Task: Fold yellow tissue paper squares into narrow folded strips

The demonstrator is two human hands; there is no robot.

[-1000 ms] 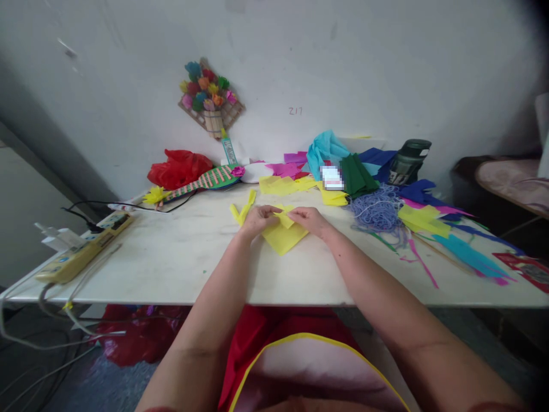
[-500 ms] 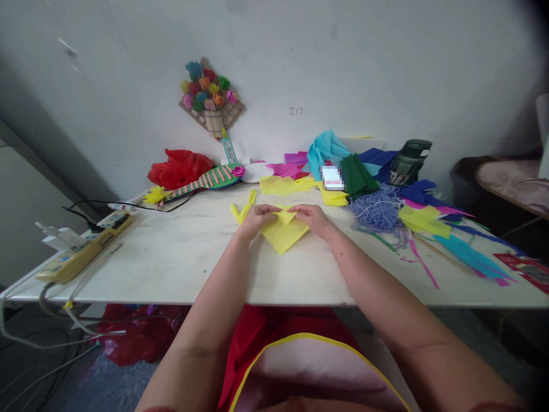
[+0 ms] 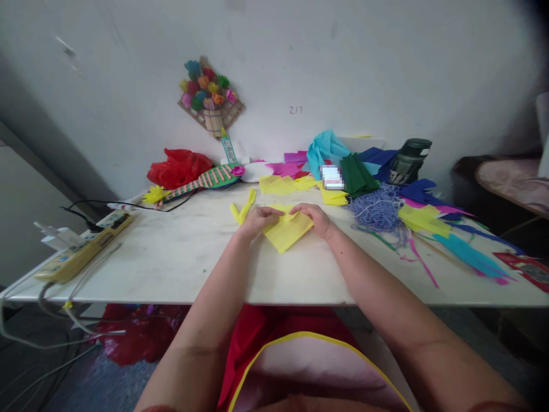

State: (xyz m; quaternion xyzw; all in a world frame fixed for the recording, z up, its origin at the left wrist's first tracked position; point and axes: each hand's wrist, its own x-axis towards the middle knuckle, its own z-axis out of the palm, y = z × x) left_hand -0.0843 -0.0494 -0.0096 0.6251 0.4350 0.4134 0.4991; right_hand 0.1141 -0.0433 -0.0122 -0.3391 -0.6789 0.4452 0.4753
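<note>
A thin yellow sheet, which looks like crepe paper (image 3: 283,234), lies on the white table between my hands, one corner pointing towards me. On its left edge, my left hand (image 3: 260,221) pinches the sheet with thumb and fingers. My right hand (image 3: 314,217) grips the upper right part, fingertips close to the left hand's. Some of the sheet's far edge is hidden by my fingers. Just left of my left hand rests a folded yellow strip (image 3: 244,209), apart from it.
Beyond my hands lie yellow paper pieces (image 3: 277,184). To the right are a tangle of purple yarn (image 3: 377,209), coloured paper scraps and a dark green bottle (image 3: 409,162). A power strip (image 3: 81,252) with cables sits at the left; a paper-flower lute shape (image 3: 218,177) leans near the wall.
The small folded flap at the sheet's far side has opened out and no longer hangs over the middle. My right fingers have shifted slightly along the edge.
</note>
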